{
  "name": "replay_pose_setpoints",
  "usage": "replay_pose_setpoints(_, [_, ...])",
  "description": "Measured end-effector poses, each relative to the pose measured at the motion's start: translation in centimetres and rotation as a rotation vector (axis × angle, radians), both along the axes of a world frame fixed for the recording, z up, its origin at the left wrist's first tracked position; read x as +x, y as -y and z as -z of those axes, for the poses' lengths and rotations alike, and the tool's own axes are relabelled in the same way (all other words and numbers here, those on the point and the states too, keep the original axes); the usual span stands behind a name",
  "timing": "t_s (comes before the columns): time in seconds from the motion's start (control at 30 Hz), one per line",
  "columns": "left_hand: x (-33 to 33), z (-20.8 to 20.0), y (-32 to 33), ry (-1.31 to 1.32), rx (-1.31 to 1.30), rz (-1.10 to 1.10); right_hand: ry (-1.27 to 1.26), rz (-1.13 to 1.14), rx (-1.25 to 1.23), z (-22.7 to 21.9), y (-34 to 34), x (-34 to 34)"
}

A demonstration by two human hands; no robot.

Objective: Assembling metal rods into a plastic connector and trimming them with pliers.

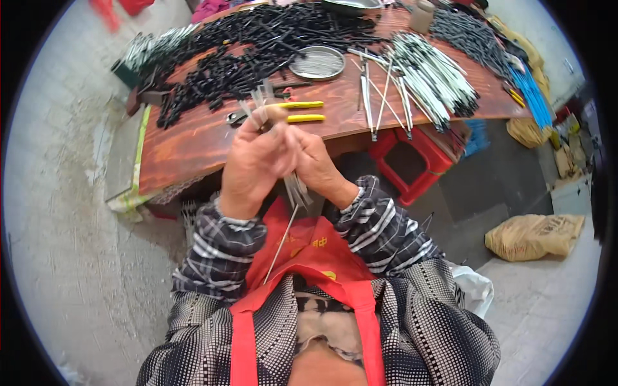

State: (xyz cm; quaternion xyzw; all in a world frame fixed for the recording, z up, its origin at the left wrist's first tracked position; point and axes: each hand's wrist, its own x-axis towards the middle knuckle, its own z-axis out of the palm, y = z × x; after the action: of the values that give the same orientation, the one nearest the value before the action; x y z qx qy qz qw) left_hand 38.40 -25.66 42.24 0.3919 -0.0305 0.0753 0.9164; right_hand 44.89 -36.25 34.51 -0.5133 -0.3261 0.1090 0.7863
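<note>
Both my hands are raised together in front of the table's near edge. Closed around a small bundle of thin, pale, shiny strips [297, 190] is my left hand [248, 168]. The strips' upper ends stick out above the fingers and their lower ends hang below the palms. My right hand [315, 162] presses against the left one, its fingers closed on the same bundle; its fingertips are partly hidden and a little blurred. A single thin rod [281, 243] slants down from the bundle over my red apron [309, 239]. Just beyond my hands lie pliers with yellow handles [306, 118].
The brown wooden table [193, 145] bears a heap of black rods [235, 71], a round metal dish [318, 62] of thin pins, white rods with black ends [431, 77] and grey rods [467, 35]. Beneath its right side stands a red stool [415, 161]. A tan sack [534, 237] lies on the floor.
</note>
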Motion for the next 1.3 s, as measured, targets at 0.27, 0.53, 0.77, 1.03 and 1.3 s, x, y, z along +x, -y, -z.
replay_pose_setpoints(0.27, [-0.9, -0.3, -4.7, 0.095, 0.250, 0.207, 0.394, 0.357, -0.982, -3.2, 7.5, 12.5])
replay_pose_setpoints(0.53, [-1.2, 0.6, -4.6, 0.018, 0.225, 0.124, 0.366, 0.694, -1.467, -2.7, 10.1, 19.5])
replay_pose_setpoints(0.77, [-0.8, 1.1, -5.2, -0.036, 0.208, 0.110, -0.012, 0.518, -0.690, -6.6, 12.5, 15.8])
replay_pose_setpoints(1.03, [0.7, 1.5, -4.2, -0.074, 0.181, 0.112, 0.305, 0.685, -0.430, -14.2, 15.3, 9.0])
replay_pose_setpoints(1.3, [2.0, 1.4, -5.1, -0.031, 0.219, 0.123, 0.286, 0.253, -0.528, -19.2, 16.7, 0.1])
